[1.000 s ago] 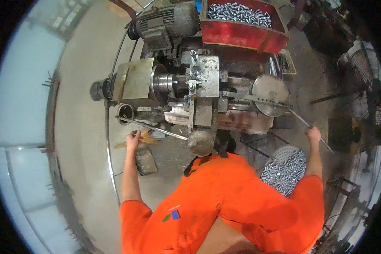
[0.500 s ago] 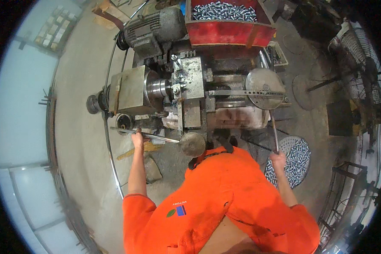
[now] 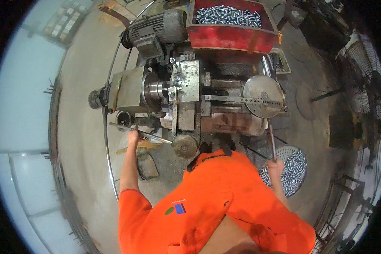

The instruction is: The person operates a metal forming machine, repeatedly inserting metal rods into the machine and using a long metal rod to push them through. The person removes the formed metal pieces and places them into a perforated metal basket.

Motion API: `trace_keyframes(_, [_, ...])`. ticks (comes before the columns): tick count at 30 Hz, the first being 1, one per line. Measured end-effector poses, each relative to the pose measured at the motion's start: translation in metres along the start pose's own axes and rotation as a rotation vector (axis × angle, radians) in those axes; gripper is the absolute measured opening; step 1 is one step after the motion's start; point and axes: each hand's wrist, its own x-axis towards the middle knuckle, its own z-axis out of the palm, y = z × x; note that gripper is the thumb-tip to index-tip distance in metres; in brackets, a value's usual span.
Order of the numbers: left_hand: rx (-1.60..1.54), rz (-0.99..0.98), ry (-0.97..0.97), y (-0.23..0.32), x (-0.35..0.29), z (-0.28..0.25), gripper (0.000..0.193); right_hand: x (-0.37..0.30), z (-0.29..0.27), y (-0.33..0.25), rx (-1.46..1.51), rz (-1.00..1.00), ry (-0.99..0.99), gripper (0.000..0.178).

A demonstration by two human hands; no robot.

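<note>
A lathe-like machine stands in front of me, with a metal spindle [image 3: 155,89] on its left and a tool block [image 3: 185,82] in the middle. My left hand [image 3: 133,136] is closed around a steel lever rod [image 3: 156,137], which runs to a small round disc [image 3: 184,146] at the machine's front. On the right, my right hand [image 3: 275,167] grips another lever rod [image 3: 271,137]. This one hangs below a large round plate [image 3: 263,86], across which lies a perforated flat bar [image 3: 233,99]. The fingers' undersides are hidden.
Behind the machine, a red bin [image 3: 230,38] holds many small metal cylinders. A perforated round tray [image 3: 299,186] with similar pieces is beside my right hand. An electric motor [image 3: 158,27] sits at back left. A long thin rod [image 3: 109,161] stretches along the left side.
The whole view has shifted slightly, with the machine sitting a little lower in it. Both hands keep their grips on the levers, with no clear lever movement.
</note>
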Motion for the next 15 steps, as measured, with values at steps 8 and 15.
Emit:
trace_keyframes(8, [-0.035, -0.004, -0.034, -0.015, 0.012, 0.003, 0.048, 0.165, -0.104, 0.006, -0.816, -0.077, 0.122, 0.044])
trace_keyframes(15, [-0.478, 0.021, -0.056, -0.037, 0.002, -0.018, 0.048, 0.121, -0.037, -0.062, -0.493, -0.412, 0.602, 0.075])
